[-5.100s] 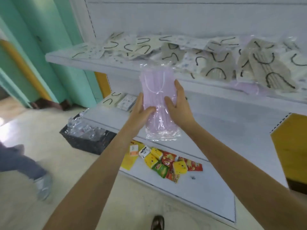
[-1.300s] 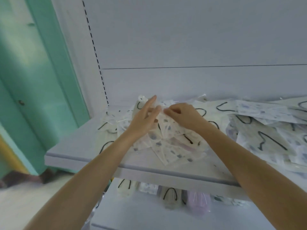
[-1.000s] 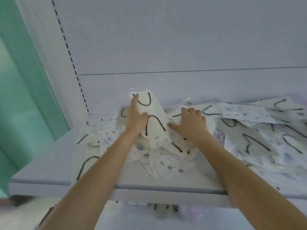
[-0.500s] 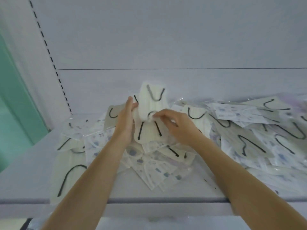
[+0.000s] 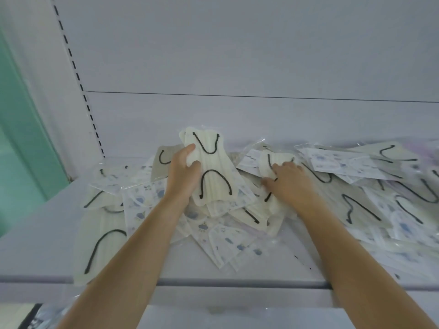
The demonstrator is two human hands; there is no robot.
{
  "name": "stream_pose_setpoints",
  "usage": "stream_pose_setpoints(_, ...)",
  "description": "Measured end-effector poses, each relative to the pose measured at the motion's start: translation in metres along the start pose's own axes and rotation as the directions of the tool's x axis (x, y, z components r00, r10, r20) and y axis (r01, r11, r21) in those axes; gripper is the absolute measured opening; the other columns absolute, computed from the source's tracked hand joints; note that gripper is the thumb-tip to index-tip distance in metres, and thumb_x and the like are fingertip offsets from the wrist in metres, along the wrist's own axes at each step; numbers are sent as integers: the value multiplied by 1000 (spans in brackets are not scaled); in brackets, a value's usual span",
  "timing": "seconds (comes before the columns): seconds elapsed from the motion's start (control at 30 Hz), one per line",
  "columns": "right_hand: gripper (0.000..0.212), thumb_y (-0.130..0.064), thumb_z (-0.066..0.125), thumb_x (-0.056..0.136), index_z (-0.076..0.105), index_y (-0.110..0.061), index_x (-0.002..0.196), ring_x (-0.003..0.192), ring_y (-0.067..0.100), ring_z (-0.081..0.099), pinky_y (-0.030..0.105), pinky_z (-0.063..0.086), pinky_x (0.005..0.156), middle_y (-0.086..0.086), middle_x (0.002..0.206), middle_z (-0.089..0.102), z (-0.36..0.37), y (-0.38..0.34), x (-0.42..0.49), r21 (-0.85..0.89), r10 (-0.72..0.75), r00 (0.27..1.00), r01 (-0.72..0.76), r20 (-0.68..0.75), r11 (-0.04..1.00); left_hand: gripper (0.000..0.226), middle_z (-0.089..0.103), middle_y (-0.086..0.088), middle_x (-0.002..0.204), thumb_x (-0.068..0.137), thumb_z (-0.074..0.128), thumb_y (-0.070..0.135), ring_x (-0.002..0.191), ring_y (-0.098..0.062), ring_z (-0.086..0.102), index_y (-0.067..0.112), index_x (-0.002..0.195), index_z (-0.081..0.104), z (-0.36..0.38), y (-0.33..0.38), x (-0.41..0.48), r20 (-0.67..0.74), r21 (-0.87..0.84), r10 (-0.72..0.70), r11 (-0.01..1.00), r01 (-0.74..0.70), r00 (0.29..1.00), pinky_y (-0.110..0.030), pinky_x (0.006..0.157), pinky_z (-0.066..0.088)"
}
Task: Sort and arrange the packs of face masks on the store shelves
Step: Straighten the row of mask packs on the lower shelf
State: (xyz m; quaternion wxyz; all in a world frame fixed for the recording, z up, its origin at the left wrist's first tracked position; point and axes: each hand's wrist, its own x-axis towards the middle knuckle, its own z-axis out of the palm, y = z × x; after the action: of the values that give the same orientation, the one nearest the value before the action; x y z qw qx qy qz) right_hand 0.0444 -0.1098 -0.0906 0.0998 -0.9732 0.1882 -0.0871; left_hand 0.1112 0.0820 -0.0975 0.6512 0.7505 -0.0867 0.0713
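Several packs of face masks lie in a loose heap on the white shelf [image 5: 42,233]. My left hand [image 5: 181,173] grips a cream mask pack with black ear loops [image 5: 213,172] and holds it tilted up above the heap. My right hand [image 5: 288,184] rests palm down on another cream mask pack [image 5: 269,163] just to the right, fingers curled on it. White packs printed with blue figures [image 5: 228,243] lie under and in front of both hands. Grey packs with black loops [image 5: 361,205] spread out to the right.
One cream pack [image 5: 99,245] hangs partly over the shelf's front edge at the left. The white back panel [image 5: 237,55] rises behind the heap, with a slotted upright [image 5: 78,74] at the left. A teal wall [image 5: 16,143] lies beyond it.
My view has moved closer to the top shelf. My left hand has lifted the cream pack free of the heap, and my right hand has moved right onto a second cream pack.
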Motion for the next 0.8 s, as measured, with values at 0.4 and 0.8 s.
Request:
stream_pose_setpoints(0.4,37,-32,32,101,51,-22,132,112,5,48,24,34,97,-7,112,60,11,-37,-14,586,-378,903,422,-204,692,52,44,16,136,90,53,47,121,3,40,25,137,44,4,5,-15,277,28,146,987,-160,950,-8,81,33)
stream_pose_setpoints(0.8,46,-33,29,101,57,0,117,78,12,50,27,41,74,13,85,54,-9,-36,-17,692,-172,870,474,-462,545,49,49,19,127,95,38,50,116,6,43,23,133,50,2,8,-17,223,-110,112,990,-89,968,-16,96,29)
